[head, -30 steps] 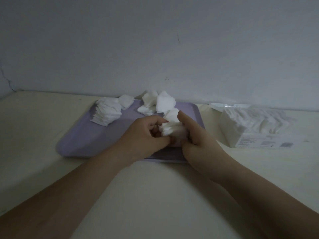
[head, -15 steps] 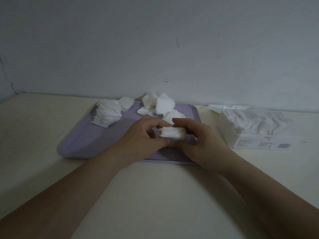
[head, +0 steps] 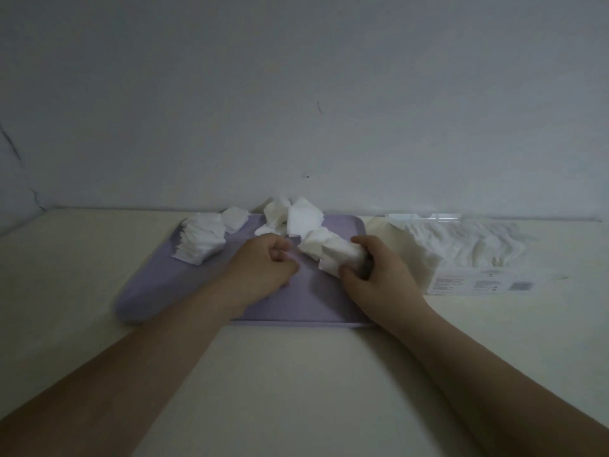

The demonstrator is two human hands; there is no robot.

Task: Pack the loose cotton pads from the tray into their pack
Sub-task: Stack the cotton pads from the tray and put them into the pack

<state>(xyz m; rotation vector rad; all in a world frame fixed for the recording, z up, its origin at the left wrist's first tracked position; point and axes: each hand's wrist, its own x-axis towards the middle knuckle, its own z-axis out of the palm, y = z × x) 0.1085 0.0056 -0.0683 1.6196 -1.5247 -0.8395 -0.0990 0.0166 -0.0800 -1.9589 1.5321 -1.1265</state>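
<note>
Far left of tray [head: 155, 291]: fanned stack of cotton pads [head: 201, 240], one single pad [head: 234, 218] leaning at its right edge. Neither touched by a hand.

Centre: left hand [head: 263, 268] low over the tray's bare middle, fingers curled in toward the palm, thumb against the index. Nothing seen held. Beyond it, at the far rim, loose pads [head: 298, 219] in a crumpled heap, some propped on edge.

Right of centre: right hand [head: 379, 278] wrapped round a bundle of pads [head: 333, 253], thumb below, fingers over the top. Bundle squeezed, sticking out leftward over the tray's right part.

Far right, on the table [head: 296, 374] just beside the tray: pack [head: 468, 258], clear film with a printed label on the near face, already well filled with pads. Opening not made out from this view.

Handling, judged: very light, soft, compressible, with layers prone to sliding apart and fanning. Best taken across the flat faces of a squared stack, thumb one side, fingers the other, firm enough to keep the layers together. Edge grips likely to shed pads. Film pack limp, so probably a free hand needed at the mouth.

Task state, judged: part done, with stack and heap yet to go.
</note>
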